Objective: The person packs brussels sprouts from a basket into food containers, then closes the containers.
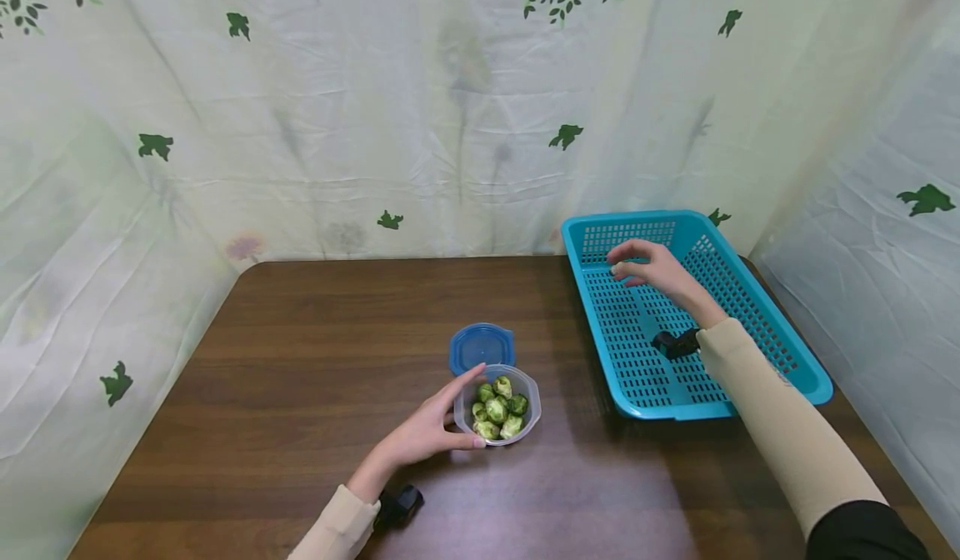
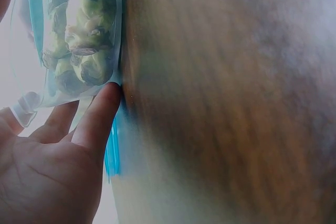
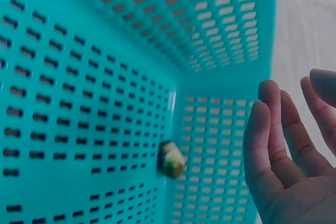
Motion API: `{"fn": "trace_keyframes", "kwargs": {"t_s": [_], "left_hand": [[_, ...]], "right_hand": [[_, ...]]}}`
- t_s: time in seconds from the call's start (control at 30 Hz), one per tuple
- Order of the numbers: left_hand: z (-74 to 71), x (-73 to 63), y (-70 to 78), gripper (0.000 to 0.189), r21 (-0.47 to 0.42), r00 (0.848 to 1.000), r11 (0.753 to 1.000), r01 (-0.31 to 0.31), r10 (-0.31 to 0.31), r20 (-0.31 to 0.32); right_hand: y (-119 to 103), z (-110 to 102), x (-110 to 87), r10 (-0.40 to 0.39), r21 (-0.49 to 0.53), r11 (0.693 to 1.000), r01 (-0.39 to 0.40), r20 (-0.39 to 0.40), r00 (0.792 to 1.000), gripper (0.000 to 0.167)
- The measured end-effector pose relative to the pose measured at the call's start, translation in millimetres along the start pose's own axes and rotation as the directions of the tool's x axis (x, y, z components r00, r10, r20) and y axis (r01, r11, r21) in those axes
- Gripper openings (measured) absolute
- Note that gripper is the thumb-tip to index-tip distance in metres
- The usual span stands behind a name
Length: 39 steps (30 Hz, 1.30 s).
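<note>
My left hand (image 1: 429, 432) holds a small clear plastic container (image 1: 534, 402) by its side, thumb at the near wall and fingers at the far one. Several Brussels sprouts (image 1: 497, 410) fill it, and its blue lid (image 1: 482, 347) lies flipped back behind it. In the left wrist view, fingers press the container's wall close to the tabletop. My right hand (image 1: 654, 270) hovers over the far part of a blue perforated basket (image 1: 611, 335), fingers loosely bent around nothing. Below it, in the right wrist view, one Brussels sprout (image 3: 172, 160) lies on the basket's floor by the end wall.
A brown wooden table (image 1: 315, 377) carries everything, with the basket along its right edge. Pale curtains (image 1: 337, 127) with leaf prints hang behind and at both sides. Black cameras are strapped to both wrists.
</note>
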<state>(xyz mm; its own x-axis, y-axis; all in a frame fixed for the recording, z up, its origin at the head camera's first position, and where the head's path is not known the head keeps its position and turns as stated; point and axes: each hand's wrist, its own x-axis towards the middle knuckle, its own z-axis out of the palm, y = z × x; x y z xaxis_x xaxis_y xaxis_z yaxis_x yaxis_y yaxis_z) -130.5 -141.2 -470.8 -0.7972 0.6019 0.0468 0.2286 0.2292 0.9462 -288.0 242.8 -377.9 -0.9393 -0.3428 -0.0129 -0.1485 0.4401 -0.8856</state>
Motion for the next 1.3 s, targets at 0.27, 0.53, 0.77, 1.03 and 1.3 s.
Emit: {"fn": "trace_keyframes", "kwargs": {"t_s": [0.27, 0.53, 0.77, 1.03, 1.3], "left_hand": [[0.1, -0.1, -0.2, 0.096, -0.004, 1.000, 1.000, 0.001, -0.001, 0.000], [0.4, 0.3, -1.0, 0.096, -0.007, 1.000, 1.000, -0.009, 0.009, 0.001], [0.4, 0.6, -1.4, 0.096, -0.012, 1.000, 1.000, -0.007, 0.007, 0.000], [0.5, 0.5, -1.8, 0.095, -0.006, 1.000, 1.000, 0.002, -0.002, -0.004], [0.5, 1.0, -1.0, 0.095, 0.006, 1.000, 1.000, 0.010, -0.010, -0.003]], "right_hand": [[12, -8, 5.0, 0.050, -0.007, 0.999, -0.050, -0.008, 0.999, 0.041], [22, -14, 11.6, 0.075, -0.040, 0.996, -0.075, -0.003, 0.997, 0.040], [28, -16, 16.3, 0.119, -0.048, 0.992, -0.120, -0.014, 0.993, 0.041], [35, -17, 20.2, 0.172, -0.053, 0.984, -0.172, -0.001, 0.985, 0.041], [43, -16, 22.3, 0.168, -0.128, 0.977, -0.168, -0.012, 0.986, 0.043]]}}
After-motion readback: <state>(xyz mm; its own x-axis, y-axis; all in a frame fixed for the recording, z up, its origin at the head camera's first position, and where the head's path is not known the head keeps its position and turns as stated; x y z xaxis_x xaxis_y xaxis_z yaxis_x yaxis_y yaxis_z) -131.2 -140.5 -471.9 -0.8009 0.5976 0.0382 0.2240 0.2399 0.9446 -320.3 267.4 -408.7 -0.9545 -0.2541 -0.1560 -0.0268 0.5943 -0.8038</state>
